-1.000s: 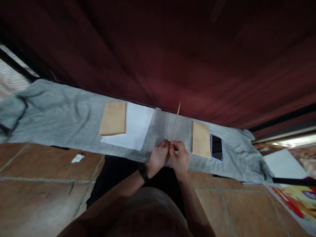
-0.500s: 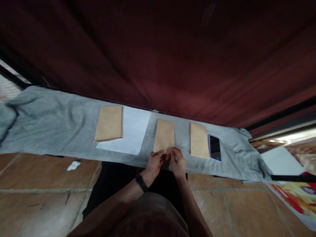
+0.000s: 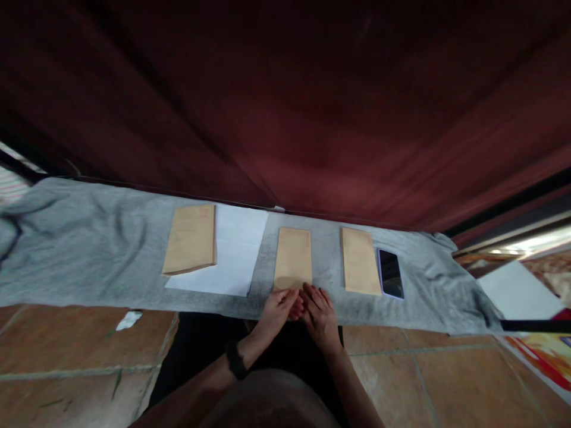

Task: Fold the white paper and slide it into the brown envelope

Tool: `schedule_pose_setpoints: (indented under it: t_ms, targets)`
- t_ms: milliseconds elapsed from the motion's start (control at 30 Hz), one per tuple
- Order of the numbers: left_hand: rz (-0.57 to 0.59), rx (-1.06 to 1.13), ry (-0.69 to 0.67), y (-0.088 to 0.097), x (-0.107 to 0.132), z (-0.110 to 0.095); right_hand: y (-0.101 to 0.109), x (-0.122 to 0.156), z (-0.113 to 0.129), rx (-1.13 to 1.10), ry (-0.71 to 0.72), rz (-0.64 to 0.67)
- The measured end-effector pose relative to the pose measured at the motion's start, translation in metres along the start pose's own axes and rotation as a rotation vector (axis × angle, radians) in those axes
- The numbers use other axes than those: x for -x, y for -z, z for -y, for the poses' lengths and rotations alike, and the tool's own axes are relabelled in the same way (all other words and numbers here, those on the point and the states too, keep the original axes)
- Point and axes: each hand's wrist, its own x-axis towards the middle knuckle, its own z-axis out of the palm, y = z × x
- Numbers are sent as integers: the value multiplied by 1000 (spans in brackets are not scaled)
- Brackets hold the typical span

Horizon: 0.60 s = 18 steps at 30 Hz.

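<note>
A brown envelope [image 3: 293, 258] lies flat on the grey cloth [image 3: 89, 249], right in front of me. My left hand [image 3: 277, 308] and my right hand [image 3: 317, 310] rest side by side at its near edge, fingers stretched out flat and touching that edge. Neither hand grips anything. A second brown envelope [image 3: 359, 268] lies to the right of it. A stack of brown envelopes [image 3: 191, 238] sits to the left on a white sheet [image 3: 232, 252].
A dark phone [image 3: 391, 273] lies beside the right envelope. A dark red curtain [image 3: 312, 107] hangs behind the cloth. The floor is brown tile [image 3: 66, 356], with a small white scrap [image 3: 128, 320] on it. White paper [image 3: 517, 291] and a colourful printed sheet [image 3: 544, 356] lie at the right.
The envelope I held upright on its edge has come down flat on the cloth. My fingers have gone from pinching it to lying flat at its near edge.
</note>
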Motion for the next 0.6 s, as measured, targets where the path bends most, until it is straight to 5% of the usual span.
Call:
schedule_pose_setpoints:
  t_ms: [133,200,400,600]
  targets:
    - [-35,-523,-569,11,-52,-35,3,-2,2,11,14,-7]
    - [-35,-727,-716,17,-89,-50,3,-2,3,-7,5,-26]
    - [67,-1081,-732,27,-171,-57,-1,1,5,-54,-34,-72]
    - [180,-1174,-822,31,-187,-47,-2,-3,9,-68,-74,-73]
